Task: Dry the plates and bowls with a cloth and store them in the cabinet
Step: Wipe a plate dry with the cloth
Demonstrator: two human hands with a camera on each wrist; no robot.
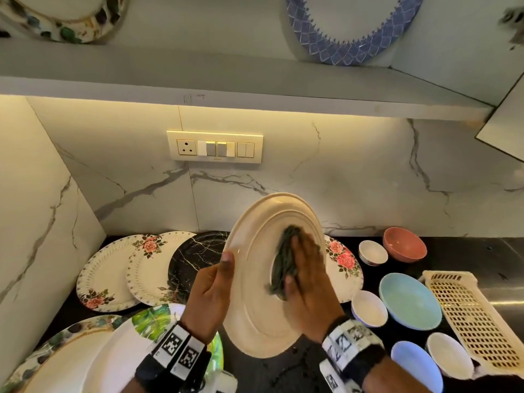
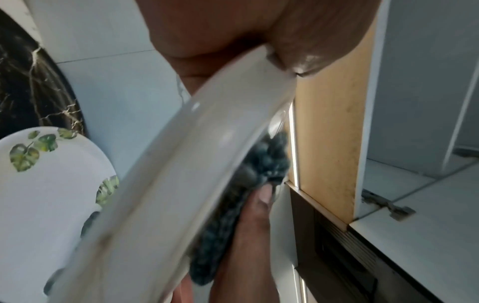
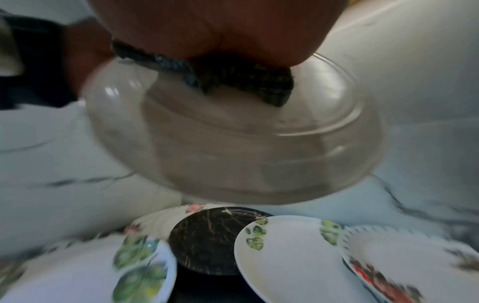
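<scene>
Under the flat right fingers a cloth dried the cream plate, gripped by left fingers at its rim; turning it over seemed next.

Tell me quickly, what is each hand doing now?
Left hand: grips the cream plate by its rim.
Right hand: open, pressing the dark cloth flat against it.
</scene>
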